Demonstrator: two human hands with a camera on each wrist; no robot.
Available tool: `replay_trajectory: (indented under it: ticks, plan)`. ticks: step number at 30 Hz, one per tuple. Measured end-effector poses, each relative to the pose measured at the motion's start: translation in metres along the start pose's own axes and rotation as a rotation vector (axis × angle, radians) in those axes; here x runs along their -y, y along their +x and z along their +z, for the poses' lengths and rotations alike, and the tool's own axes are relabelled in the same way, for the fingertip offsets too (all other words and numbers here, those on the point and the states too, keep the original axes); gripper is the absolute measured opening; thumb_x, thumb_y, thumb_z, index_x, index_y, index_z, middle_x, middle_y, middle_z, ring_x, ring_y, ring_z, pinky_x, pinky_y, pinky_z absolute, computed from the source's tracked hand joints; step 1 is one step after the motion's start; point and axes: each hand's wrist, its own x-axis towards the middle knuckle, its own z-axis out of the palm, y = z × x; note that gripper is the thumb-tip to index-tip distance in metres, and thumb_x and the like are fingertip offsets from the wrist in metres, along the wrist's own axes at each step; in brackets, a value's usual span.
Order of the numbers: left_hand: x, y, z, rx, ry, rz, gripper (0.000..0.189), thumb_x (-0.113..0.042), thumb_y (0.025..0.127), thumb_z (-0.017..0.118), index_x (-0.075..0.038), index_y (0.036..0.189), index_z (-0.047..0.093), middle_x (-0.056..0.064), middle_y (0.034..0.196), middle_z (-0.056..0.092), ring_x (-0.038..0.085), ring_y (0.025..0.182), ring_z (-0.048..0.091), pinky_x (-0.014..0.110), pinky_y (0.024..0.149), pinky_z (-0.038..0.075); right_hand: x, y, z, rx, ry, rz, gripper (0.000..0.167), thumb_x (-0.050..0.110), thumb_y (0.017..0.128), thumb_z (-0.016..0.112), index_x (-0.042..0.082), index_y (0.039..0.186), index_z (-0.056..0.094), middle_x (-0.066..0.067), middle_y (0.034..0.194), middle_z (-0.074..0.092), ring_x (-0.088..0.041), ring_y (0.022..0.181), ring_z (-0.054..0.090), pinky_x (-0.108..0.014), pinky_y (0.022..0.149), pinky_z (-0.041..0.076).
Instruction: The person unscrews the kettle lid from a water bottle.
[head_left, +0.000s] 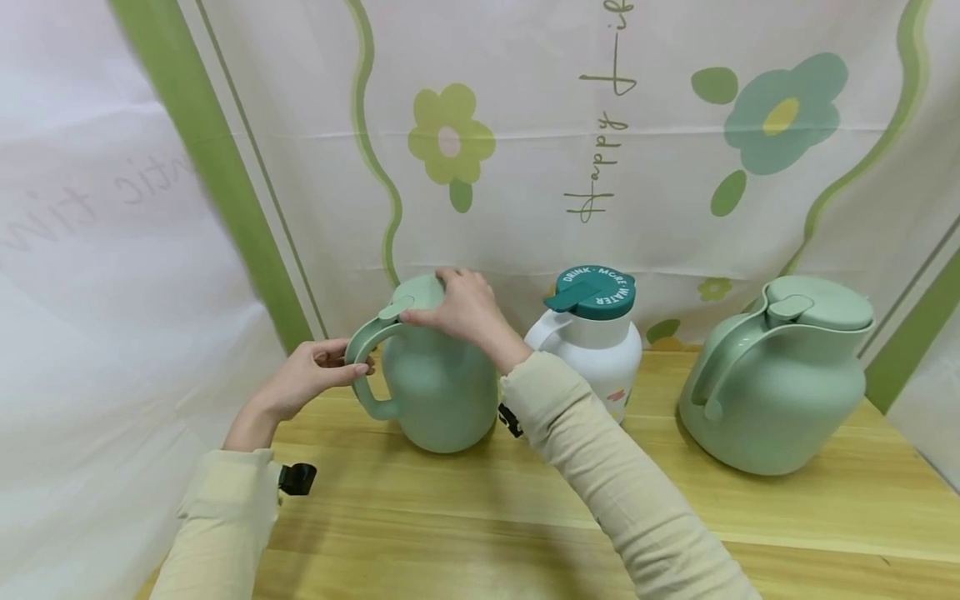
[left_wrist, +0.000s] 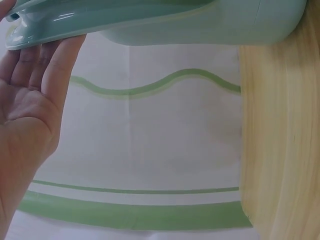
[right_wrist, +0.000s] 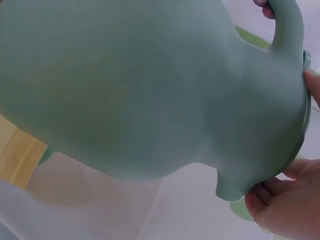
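A sage-green thermos jug (head_left: 442,392) stands at the left of the wooden table, its loop handle toward the left. My left hand (head_left: 303,379) holds that handle, thumb in front and fingers behind it; the left wrist view shows the fingers (left_wrist: 42,70) against the handle (left_wrist: 100,25). Over the jug's top, my right hand (head_left: 472,308) grips across the lid (head_left: 420,292), thumb near the handle. In the right wrist view, the fingers (right_wrist: 265,195) touch the rim beside the spout (right_wrist: 231,187). The right hand hides part of the lid in the head view.
A white jug (head_left: 607,358) with a dark teal lid (head_left: 596,292) stands just right of the green one, partly behind the right sleeve (head_left: 600,467). Farther right is a second green jug (head_left: 787,400). A printed curtain (head_left: 525,167) hangs behind the wooden table (head_left: 420,517).
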Motion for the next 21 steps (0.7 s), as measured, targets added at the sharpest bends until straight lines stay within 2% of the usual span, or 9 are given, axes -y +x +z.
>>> replay_trajectory:
  ticks: [4,10,15,21]
  plan:
    - [-0.0016,-0.0004,-0.0002,-0.017,-0.024,-0.021,0.038,-0.018,0.091,0.065,0.007,0.119,0.057,-0.008,0.095,0.072,0.010,0.092,0.068,0.024,0.086,0.052,-0.0021,0.0022,0.0006,0.015,-0.029,-0.011,0.087,0.056,0.080,0.068,0.009,0.146,0.037,-0.011,0.148,0.043,-0.031,0.135,0.038,-0.047,0.111,0.030]
    - [0.0025,-0.0007,0.0007,-0.047,-0.070,-0.012,0.034,-0.016,0.091,0.064,0.003,0.118,0.056,-0.013,0.097,0.072,0.005,0.094,0.068,0.022,0.086,0.052,-0.0032,0.0032,0.0012,0.002,-0.052,-0.004,0.089,0.060,0.077,0.069,0.009,0.144,0.041,-0.010,0.143,0.044,-0.030,0.128,0.043,-0.045,0.103,0.033]
    - [0.0040,-0.0016,0.0005,-0.071,-0.052,0.002,0.035,-0.018,0.092,0.064,0.004,0.119,0.058,-0.015,0.095,0.072,0.004,0.093,0.068,0.020,0.085,0.052,-0.0038,0.0041,0.0019,0.012,-0.044,-0.012,0.089,0.061,0.077,0.068,0.009,0.145,0.040,-0.010,0.143,0.043,-0.031,0.127,0.043,-0.044,0.102,0.033]
    - [0.0042,-0.0020,0.0000,-0.074,-0.027,0.003,0.038,-0.018,0.092,0.065,0.006,0.121,0.059,-0.012,0.094,0.073,0.005,0.092,0.068,0.019,0.085,0.052,-0.0054,0.0070,0.0006,0.032,-0.035,-0.033,0.088,0.059,0.078,0.068,0.011,0.145,0.039,-0.010,0.146,0.044,-0.029,0.129,0.046,-0.045,0.102,0.033]
